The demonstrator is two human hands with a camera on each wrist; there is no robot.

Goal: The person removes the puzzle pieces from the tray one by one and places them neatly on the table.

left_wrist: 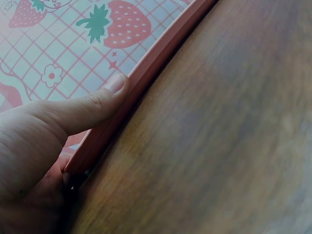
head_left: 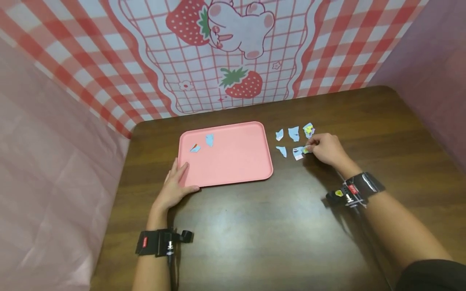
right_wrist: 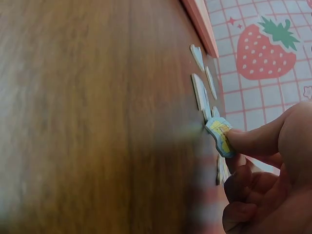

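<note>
My right hand (head_left: 327,149) pinches a small blue puzzle piece (right_wrist: 220,136) with a yellow patch between thumb and fingertip. The piece is tilted up at the edge of a flat blue-and-white piece (head_left: 297,153), overlapping it in the head view. Around it lie a yellow-marked piece (head_left: 308,129) and several other pale blue ones. At the near left corner of a pink tray (head_left: 233,161), my left hand (head_left: 173,188) rests with fingers spread. Its thumb (left_wrist: 100,105) lies along the tray's front wall. Two pieces lie in the tray, one light blue (head_left: 209,140) and one with an orange mark (head_left: 195,148).
A brown wooden table (head_left: 233,242) carries everything. Behind it hangs a red-and-white cloth (head_left: 233,64) with strawberries, and pink cloth (head_left: 54,182) hangs at the left. Each wrist wears a black strap with a small camera and a cable.
</note>
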